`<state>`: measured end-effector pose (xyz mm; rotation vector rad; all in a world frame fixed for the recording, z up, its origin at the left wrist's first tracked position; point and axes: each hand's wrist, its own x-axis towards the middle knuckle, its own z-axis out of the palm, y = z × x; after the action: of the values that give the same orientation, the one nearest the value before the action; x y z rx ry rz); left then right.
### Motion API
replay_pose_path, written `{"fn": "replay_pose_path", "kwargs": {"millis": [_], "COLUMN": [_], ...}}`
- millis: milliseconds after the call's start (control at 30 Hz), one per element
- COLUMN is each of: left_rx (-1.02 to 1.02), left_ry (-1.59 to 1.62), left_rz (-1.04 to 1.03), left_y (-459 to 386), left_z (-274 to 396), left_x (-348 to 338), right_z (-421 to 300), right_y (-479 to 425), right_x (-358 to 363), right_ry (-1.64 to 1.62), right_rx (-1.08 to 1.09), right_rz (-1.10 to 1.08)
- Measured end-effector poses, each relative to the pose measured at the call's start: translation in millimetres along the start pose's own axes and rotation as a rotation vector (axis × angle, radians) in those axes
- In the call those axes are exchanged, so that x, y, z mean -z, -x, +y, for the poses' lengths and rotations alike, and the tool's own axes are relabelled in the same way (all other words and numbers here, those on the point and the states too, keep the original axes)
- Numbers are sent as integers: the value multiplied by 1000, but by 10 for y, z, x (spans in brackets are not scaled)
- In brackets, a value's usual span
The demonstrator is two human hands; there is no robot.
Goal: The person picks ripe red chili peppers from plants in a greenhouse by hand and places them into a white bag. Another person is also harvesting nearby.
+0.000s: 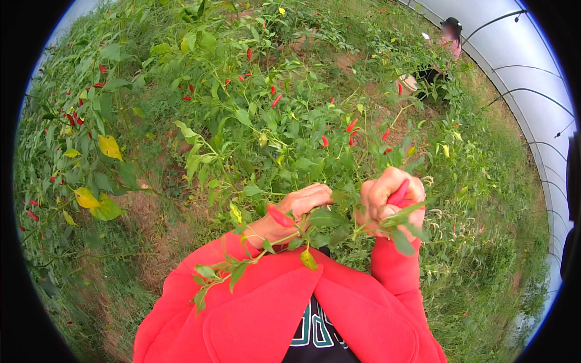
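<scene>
My right hand is closed around red chili peppers, which stick up between the fingers, with green leaves and a stem beside them. To its left, my left hand is curled among the leaves of a pepper plant; its fingertips are partly hidden, and what they touch cannot be told. A red chili pepper hangs in front of that hand's wrist. From there a leafy branch slopes down to the left across the red jacket. Other ripe chilies hang on the plants just beyond both hands.
Dense pepper plants with a yellow leaf and more red chilies stand at the left. At the upper right a person in pink is among the plants near a pale bucket. A greenhouse wall of plastic sheeting and hoops curves along the right.
</scene>
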<state>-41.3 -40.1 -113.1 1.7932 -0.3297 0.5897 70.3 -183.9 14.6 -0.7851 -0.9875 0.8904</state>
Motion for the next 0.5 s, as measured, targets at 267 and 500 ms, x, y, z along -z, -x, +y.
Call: {"fn": "replay_pose_path", "kwargs": {"millis": [267, 500], "left_rx": [178, 187], "left_ry": [63, 338], "left_rz": [157, 197], "left_y": [2, 71], "left_z": [181, 91], "left_x": [61, 101], "right_z": [126, 370], "right_y": [-77, -76], "right_x": [137, 191], "right_ry": [254, 563], "right_rx": [-222, -189], "right_rz": [65, 278]}}
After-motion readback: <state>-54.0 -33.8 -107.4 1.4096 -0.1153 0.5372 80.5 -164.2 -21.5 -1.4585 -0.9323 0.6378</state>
